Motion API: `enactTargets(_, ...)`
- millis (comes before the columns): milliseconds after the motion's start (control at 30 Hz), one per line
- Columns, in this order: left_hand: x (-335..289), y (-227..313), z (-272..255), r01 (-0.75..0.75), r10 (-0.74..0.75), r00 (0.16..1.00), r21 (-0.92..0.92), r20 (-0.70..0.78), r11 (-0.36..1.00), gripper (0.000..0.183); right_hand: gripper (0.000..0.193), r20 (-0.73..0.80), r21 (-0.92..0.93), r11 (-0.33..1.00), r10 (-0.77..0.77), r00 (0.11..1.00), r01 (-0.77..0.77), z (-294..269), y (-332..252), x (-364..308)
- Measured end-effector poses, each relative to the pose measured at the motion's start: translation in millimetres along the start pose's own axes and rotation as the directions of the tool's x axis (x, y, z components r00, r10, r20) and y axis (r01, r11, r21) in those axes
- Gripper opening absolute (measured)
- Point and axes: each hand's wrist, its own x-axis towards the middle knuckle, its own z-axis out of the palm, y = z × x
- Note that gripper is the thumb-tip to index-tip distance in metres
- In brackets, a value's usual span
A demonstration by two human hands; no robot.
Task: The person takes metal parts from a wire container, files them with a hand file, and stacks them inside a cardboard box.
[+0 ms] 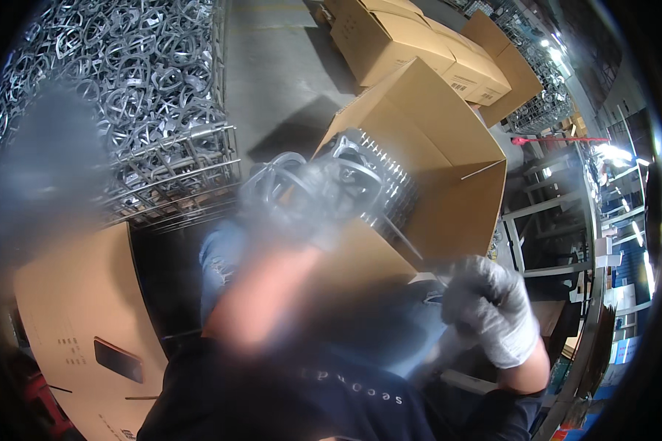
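My left hand (305,209), gloved and blurred, is closed around grey metal ring-shaped parts with crossbars. One ring-shaped part (278,176) shows left of the fingers, another on their right, above the near side of an open cardboard box (449,147). Inside that box, rows of shiny metal pieces (393,176) stand against the left wall. My right hand (489,312), in a whitish glove, is closed beside the box's near right corner. From its fingers a thin rod (403,239) seems to run toward the left hand; its far end is hard to make out.
A wire cage (176,158) heaped with similar metal rings stands at left. Below it, a phone (119,359) lies on a cardboard box (66,294). More cardboard boxes (397,44) sit beyond the open one. Metal racking (548,209) runs along the right. A dark blur covers the left side.
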Motion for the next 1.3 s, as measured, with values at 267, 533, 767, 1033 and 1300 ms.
enactTargets(267, -1.9, -2.6, 3.5, -0.039, 0.043, 0.992, -0.041, 0.122, 0.998, 0.052, 0.041, -0.07, 0.613, 0.788, 0.134, 0.989, -0.063, 53.8, 27.7, 20.9)
enactTargets(533, -6.4, -4.6, 10.5, -0.052, 0.058, 0.989, -0.05, 0.136, 0.997, 0.049, 0.034, -0.347, 0.283, 0.906, -0.21, 0.914, 0.316, 96.3, 48.3, 40.8)
enactTargets(767, 5.8, 6.9, -15.6, -0.147, 0.117, 0.971, 0.133, 0.21, 0.98, 0.045, 0.029, -0.242, 0.402, 0.85, -0.259, 0.935, 0.339, 96.4, 64.8, 35.4)
enactTargets(1033, 5.1, 11.7, -11.6, -0.146, 0.117, 0.955, 0.09, 0.273, 0.985, 0.044, 0.042, -0.262, -0.512, 0.762, -0.579, 0.772, 0.398, 91.0, 71.0, 28.9)
enactTargets(1300, 8.1, 13.6, -17.2, -0.123, 0.108, 0.943, 0.028, 0.316, 0.992, 0.044, 0.043, -0.131, -0.547, 0.703, -0.608, 0.783, 0.455, 84.9, 57.3, 36.3)
